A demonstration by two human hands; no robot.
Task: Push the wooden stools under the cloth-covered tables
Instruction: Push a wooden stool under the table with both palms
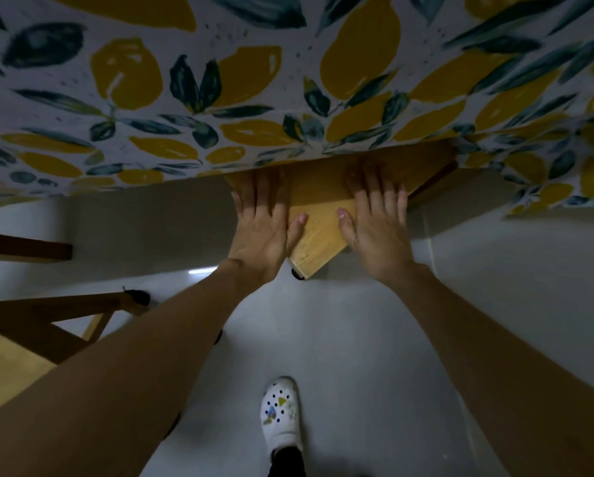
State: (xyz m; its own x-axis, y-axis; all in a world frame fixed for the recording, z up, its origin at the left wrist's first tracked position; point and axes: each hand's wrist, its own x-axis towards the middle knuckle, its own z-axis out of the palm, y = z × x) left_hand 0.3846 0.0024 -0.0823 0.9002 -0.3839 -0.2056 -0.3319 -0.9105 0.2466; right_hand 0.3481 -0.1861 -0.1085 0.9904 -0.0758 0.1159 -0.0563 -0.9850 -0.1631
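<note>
Under lemon-print tablecloth [288,80], left hand [264,232], right hand [375,232] flat on stool [319,208]

Left hand [264,222]: laid flat, palm down, fingers spread toward 12 o'clock.
Right hand [375,218]: laid flat, likewise extended.

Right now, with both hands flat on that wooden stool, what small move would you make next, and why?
Probably keep pushing forward, turning the stool slightly to square it. Its far part is already under the lemon-print cloth, but one near corner still juts out over the floor at an angle. The left hand and right hand lie flat on the seat, well placed to slide it.
</note>
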